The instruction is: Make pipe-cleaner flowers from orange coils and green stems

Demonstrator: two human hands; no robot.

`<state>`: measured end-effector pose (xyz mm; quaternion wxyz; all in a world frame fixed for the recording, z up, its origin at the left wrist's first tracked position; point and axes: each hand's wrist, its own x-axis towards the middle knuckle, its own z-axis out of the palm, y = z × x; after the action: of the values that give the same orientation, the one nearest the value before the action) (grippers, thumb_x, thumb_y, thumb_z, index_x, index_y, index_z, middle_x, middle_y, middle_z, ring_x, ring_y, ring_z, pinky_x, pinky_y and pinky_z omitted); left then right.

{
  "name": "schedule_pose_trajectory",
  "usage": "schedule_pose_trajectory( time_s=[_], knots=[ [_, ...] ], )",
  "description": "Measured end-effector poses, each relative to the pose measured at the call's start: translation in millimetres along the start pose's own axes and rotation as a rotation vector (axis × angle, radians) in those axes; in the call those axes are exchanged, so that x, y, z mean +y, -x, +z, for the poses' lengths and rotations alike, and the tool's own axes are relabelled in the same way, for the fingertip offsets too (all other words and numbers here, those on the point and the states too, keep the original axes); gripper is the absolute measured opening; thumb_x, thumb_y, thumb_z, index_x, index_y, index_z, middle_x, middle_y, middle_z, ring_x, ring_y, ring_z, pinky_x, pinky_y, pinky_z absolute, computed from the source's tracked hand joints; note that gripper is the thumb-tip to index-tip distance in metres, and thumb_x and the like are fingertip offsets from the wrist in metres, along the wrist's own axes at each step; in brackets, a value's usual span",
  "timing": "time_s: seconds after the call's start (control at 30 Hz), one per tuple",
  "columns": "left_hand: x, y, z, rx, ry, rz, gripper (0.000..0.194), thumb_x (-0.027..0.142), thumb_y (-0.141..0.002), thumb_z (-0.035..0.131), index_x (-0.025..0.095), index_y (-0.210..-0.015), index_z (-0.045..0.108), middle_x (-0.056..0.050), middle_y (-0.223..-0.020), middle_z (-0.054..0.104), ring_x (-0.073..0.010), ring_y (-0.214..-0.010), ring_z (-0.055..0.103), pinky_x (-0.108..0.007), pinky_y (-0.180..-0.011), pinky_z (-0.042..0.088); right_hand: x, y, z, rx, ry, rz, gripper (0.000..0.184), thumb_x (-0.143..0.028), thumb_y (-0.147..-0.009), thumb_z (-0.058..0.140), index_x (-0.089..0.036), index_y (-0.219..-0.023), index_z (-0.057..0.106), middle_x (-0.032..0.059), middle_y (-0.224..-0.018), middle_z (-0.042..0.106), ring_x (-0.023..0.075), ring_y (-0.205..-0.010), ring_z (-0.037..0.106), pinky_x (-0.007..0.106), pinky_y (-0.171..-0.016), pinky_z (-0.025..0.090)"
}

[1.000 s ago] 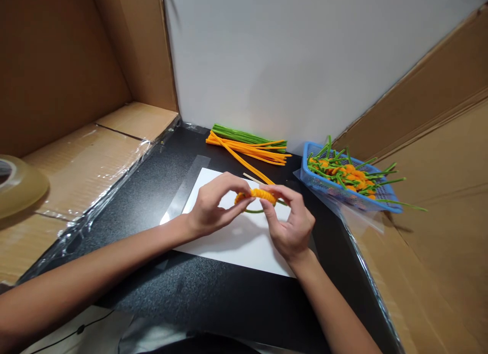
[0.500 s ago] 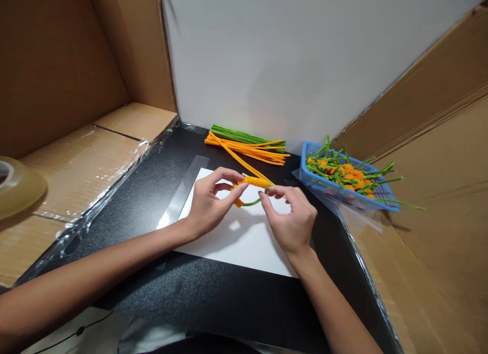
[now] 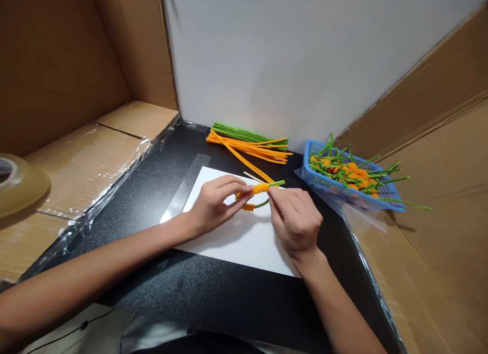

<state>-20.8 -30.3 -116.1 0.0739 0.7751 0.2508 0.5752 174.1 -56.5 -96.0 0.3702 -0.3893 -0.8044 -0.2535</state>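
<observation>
Between my hands is a pipe cleaner piece, an orange coil wound around a green stem that bends into a loop. My left hand is closed, pinching the coil's left part between thumb and fingers. My right hand is closed at the coil's right end, its fingertips pressed together by the green stem; what exactly they grip is partly hidden. A green tip sticks out to the right above those fingers. Below hangs the loop's lower side with a second short orange coil. White paper lies beneath.
Behind the paper lie bundles of green pipe cleaners and orange pipe cleaners. A thin pale stick rests nearby. At right, a blue basket holds orange-and-green pieces. A tape roll sits on cardboard at left.
My right hand has turned over, knuckles now up, fingers closed at the coil's end. The green tip has come into sight, pointing right. My left hand keeps its pinch.
</observation>
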Motion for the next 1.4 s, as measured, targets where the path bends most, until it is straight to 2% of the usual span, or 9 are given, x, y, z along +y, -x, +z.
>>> schedule_pose_trajectory(
  time_s=[0.17,0.37,0.6,0.8,0.87,0.93,1.0,1.13,1.4],
  knots=[
    [-2.7,0.6,1.2,-0.009,-0.046,0.048,0.005,0.013,-0.087,0.067,0.014,-0.092,0.068,-0.007,-0.084,0.073,-0.0138,-0.074,0.069,-0.025,-0.067,0.058,-1.6,-0.4,1.0,-0.013,-0.029,0.005,0.017,-0.009,-0.091,0.057,-0.017,-0.099,0.068,0.0074,-0.081,0.074,0.0212,-0.077,0.066,0.034,-0.071,0.047],
    [-9.0,3.4,-3.5,-0.109,-0.027,-0.115,0.007,0.016,-0.089,0.065,0.015,-0.094,0.069,-0.005,-0.083,0.071,-0.0118,-0.071,0.064,-0.024,-0.066,0.053,-9.2,-2.2,2.9,0.071,-0.212,0.268,0.009,-0.012,-0.088,0.063,-0.019,-0.092,0.067,0.0033,-0.077,0.072,0.0171,-0.067,0.065,0.030,-0.065,0.051],
    [-9.1,1.0,-5.3,-0.161,-0.015,-0.111,0.006,0.015,-0.088,0.062,0.014,-0.090,0.068,-0.004,-0.080,0.068,-0.0106,-0.066,0.059,-0.023,-0.062,0.050,-4.9,-3.2,1.0,0.032,-0.178,0.220,0.011,-0.011,-0.088,0.061,-0.019,-0.093,0.067,0.0049,-0.078,0.072,0.0197,-0.070,0.065,0.033,-0.067,0.050],
    [-8.7,-0.8,-5.6,-0.185,-0.005,-0.127,0.004,0.014,-0.087,0.062,0.015,-0.088,0.065,-0.001,-0.077,0.065,-0.0099,-0.064,0.057,-0.022,-0.060,0.049,-3.9,-3.2,2.1,-0.011,-0.209,0.274,0.011,-0.012,-0.090,0.058,-0.019,-0.094,0.065,0.0053,-0.082,0.071,0.0198,-0.073,0.064,0.033,-0.068,0.050],
    [-8.1,-0.1,-4.8,-0.203,0.019,-0.157,0.011,0.014,-0.087,0.061,0.015,-0.098,0.066,-0.003,-0.081,0.067,-0.0105,-0.066,0.059,-0.023,-0.061,0.051,-6.0,-3.7,2.6,-0.022,-0.213,0.291,0.010,-0.012,-0.090,0.057,-0.019,-0.094,0.064,0.0054,-0.083,0.071,0.0196,-0.072,0.063,0.033,-0.067,0.050],
    [-7.5,1.1,-3.3,-0.225,0.060,-0.179,0.029,0.014,-0.088,0.062,0.015,-0.117,0.062,-0.006,-0.094,0.069,-0.0117,-0.074,0.063,-0.023,-0.065,0.054,-9.8,-4.6,3.1,-0.029,-0.242,0.309,0.010,-0.012,-0.090,0.058,-0.019,-0.093,0.064,0.0046,-0.081,0.070,0.0185,-0.070,0.062,0.032,-0.067,0.050],
    [-7.4,2.2,-1.6,-0.235,0.093,-0.142,0.036,0.014,-0.090,0.063,0.016,-0.125,0.058,-0.008,-0.102,0.070,-0.0130,-0.081,0.066,-0.024,-0.068,0.055,-14.3,-5.6,3.5,-0.047,-0.294,0.309,0.010,-0.012,-0.090,0.058,-0.019,-0.092,0.064,0.0032,-0.079,0.068,0.0174,-0.068,0.061,0.032,-0.067,0.050],
    [-8.8,3.7,0.2,-0.183,0.092,-0.053,0.014,0.017,-0.093,0.061,0.015,-0.106,0.067,-0.007,-0.089,0.072,-0.0134,-0.076,0.066,-0.025,-0.067,0.054,-19.2,-7.2,3.4,-0.082,-0.340,0.295,0.010,-0.012,-0.091,0.057,-0.020,-0.091,0.063,0.0022,-0.078,0.068,0.0172,-0.070,0.061,0.032,-0.068,0.049],
    [-8.6,5.2,-0.7,-0.163,0.085,-0.074,0.012,0.018,-0.092,0.061,0.014,-0.100,0.068,-0.006,-0.082,0.072,-0.0121,-0.067,0.063,-0.024,-0.063,0.052,-18.7,-6.6,3.5,-0.119,-0.320,0.322,0.010,-0.012,-0.093,0.054,-0.019,-0.092,0.061,0.0034,-0.082,0.068,0.0179,-0.072,0.062,0.032,-0.068,0.049]
  ],
)
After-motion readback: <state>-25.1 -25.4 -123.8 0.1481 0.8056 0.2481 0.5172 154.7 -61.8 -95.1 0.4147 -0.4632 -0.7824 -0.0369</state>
